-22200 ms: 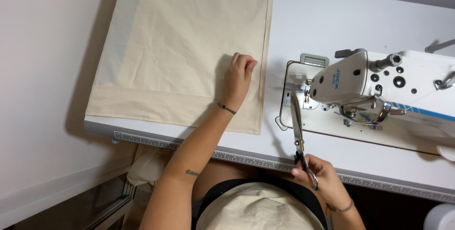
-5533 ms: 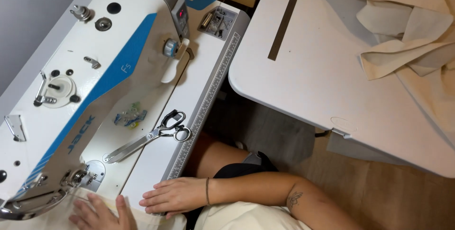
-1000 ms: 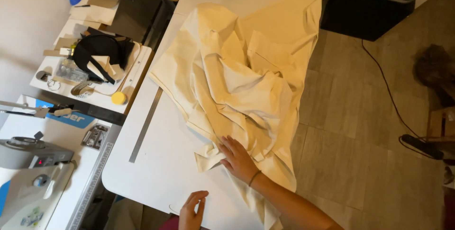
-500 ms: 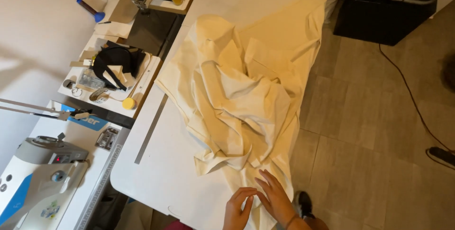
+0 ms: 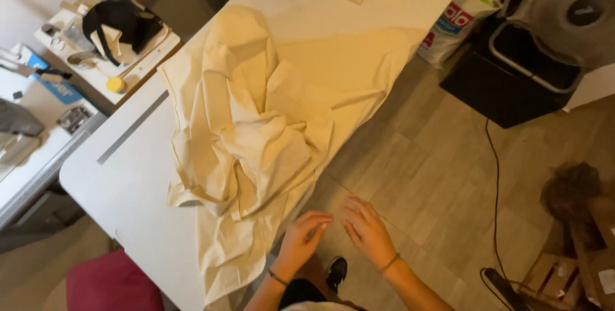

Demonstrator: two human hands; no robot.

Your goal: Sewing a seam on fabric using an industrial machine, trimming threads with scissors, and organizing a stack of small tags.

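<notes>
A large crumpled cream cloth (image 5: 256, 125) lies heaped on the white table (image 5: 128, 183), and one part hangs over the table's near right edge. My left hand (image 5: 301, 242) hovers just beside that hanging edge, its fingers loosely bent with nothing in them. My right hand (image 5: 368, 231) is a little to its right, over the wooden floor, with its fingers spread and empty. Each wrist carries a thin band. Neither hand grips the cloth.
A sewing machine (image 5: 19, 125) stands at the far left, beside a side table with a black item (image 5: 122, 19) and a yellow round object (image 5: 115, 84). A black bin (image 5: 512, 74), a cable (image 5: 496, 189), cardboard boxes (image 5: 564, 272) and a red cushion (image 5: 112, 282) surround the table.
Both hands have left the cloth's lower edge and now sit beside the table over the floor. The view has swung right, showing more floor and the bin.
</notes>
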